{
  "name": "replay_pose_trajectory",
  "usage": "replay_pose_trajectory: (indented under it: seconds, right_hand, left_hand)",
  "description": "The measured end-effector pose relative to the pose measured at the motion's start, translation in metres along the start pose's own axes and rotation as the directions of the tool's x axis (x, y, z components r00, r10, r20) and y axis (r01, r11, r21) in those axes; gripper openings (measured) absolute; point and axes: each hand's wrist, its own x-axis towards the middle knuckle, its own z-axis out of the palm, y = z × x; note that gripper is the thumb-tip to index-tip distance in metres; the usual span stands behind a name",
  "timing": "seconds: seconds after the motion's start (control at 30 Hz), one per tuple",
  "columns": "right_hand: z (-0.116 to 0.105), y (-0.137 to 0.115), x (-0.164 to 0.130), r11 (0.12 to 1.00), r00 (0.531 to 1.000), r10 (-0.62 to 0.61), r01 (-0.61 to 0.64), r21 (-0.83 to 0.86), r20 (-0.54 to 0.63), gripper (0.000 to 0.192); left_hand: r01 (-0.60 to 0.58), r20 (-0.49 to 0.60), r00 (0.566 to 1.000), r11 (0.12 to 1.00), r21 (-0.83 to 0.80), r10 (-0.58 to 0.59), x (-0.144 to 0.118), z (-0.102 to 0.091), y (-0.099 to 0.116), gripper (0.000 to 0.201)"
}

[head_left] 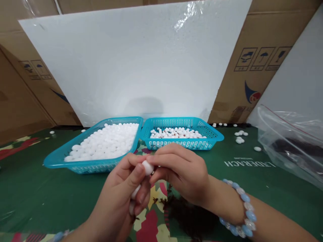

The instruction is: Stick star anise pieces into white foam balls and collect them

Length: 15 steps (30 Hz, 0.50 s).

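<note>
Between the thumb and forefinger of my left hand (126,188) is a smooth white ball (147,167). More white balls (135,192) are tucked under its curled fingers, and a small dark sprig-like piece (135,218) shows below them. My right hand (180,173) meets the left at the ball, its fingertips pinched against the ball's right side. A tiny dark bit shows at those fingertips, but whatever they grip is mostly hidden. Beneath the right wrist lies a pile of dark, fine pieces (189,215) on the table.
Behind my hands stand a blue basket (58,160) heaped with plain white balls and a second blue basket (217,137) of white balls with brownish spots. Loose balls (239,140) and a clear bag (270,121) with dark contents lie right. A white board (141,64) leans against cartons.
</note>
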Motion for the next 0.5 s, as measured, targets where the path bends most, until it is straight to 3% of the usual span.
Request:
replay_pose_trajectory:
  seconds: [0.37, 0.5]
  right_hand:
    - [-0.011, -0.002, 0.003, 0.984, 0.987, -0.160, 0.158, -0.086, -0.022, 0.014]
    - [-0.019, 0.000, 0.009, 0.969, 0.978, -0.199, 0.207, -0.136, 0.071, 0.024]
  left_hand:
    - [-0.005, 0.070, 0.998, 0.999, -0.038, 0.008, -0.008, 0.013, -0.005, 0.019]
    - [-0.018, 0.108, 0.994, 1.000, -0.020, 0.020, -0.009, 0.016, -0.004, 0.020]
